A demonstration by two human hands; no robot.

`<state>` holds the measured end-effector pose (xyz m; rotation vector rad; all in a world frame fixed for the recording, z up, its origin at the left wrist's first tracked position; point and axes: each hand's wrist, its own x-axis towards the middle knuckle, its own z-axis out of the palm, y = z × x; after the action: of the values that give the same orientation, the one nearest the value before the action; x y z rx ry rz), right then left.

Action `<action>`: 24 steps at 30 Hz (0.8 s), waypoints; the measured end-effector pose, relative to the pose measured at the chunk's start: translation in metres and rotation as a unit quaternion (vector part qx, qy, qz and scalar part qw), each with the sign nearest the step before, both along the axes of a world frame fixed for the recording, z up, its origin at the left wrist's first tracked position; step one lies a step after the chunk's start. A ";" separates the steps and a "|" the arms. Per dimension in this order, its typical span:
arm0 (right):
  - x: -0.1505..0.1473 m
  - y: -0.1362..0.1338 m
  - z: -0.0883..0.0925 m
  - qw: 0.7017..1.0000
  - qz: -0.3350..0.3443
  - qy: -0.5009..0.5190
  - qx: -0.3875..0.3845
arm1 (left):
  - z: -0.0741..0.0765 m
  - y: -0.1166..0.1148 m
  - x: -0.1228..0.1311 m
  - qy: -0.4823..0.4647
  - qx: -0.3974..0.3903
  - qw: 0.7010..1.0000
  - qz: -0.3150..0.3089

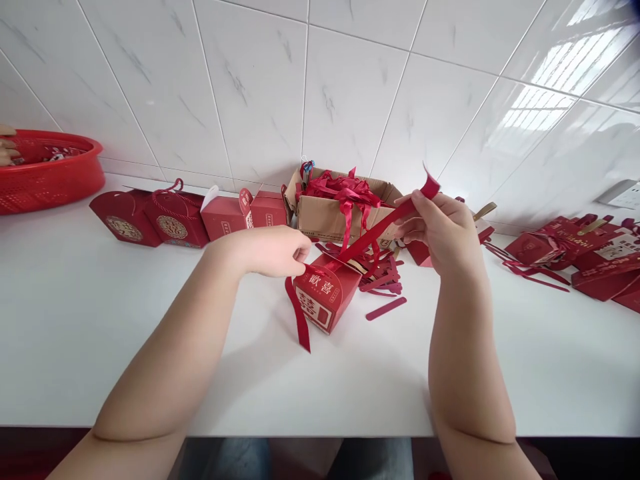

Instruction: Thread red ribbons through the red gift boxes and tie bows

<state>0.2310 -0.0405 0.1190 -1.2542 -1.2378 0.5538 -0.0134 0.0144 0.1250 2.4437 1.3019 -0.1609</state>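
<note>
A red gift box (327, 293) with gold and white characters stands on the white table in front of me. A red ribbon (367, 240) runs across its top, and one tail droops down its left side to the table. My left hand (275, 252) is closed at the box's upper left edge, pinching the ribbon near that tail. Up and to the right, my right hand (445, 223) grips the ribbon's other end between thumb and fingers. That length is stretched slantwise above the box, its tip sticking out past the fingers.
Behind the box, a cardboard carton (325, 215) holds tangled red ribbons (345, 190). Dark red strips (385, 277) lie beside it. More red boxes (175, 223) line the wall at left, others (545, 247) at right. A hand (6, 147) reaches into a red basket (55, 177).
</note>
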 end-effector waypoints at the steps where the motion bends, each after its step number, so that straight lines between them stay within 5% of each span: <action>1: 0.000 -0.001 0.000 1.000 -0.008 -0.007 0.012 | 0.003 0.000 -0.002 -0.015 0.006 1.000 0.004; 8: 0.003 -0.003 0.002 0.999 -0.023 -0.013 0.023 | 0.017 -0.001 -0.019 -0.130 -0.005 0.991 0.033; 13: 0.002 -0.005 0.003 0.999 -0.024 0.010 0.041 | 0.023 0.000 -0.033 -0.280 -0.005 0.958 0.064; 16: 0.000 -0.006 0.003 0.998 -0.022 0.027 0.056 | 0.025 0.008 -0.042 -0.427 -0.051 0.902 0.037; 21: -0.004 -0.007 0.002 0.996 -0.025 0.018 0.078 | 0.021 0.027 -0.047 -0.651 -0.089 0.754 -0.016; 24: -0.007 -0.006 0.002 0.995 -0.038 0.007 0.097 | 0.017 0.029 -0.039 -0.669 -0.109 0.734 -0.037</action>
<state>0.2242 -0.0463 0.1208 -1.1263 -1.1964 0.3770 -0.0523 0.0431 0.1422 1.5993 0.4241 1.1450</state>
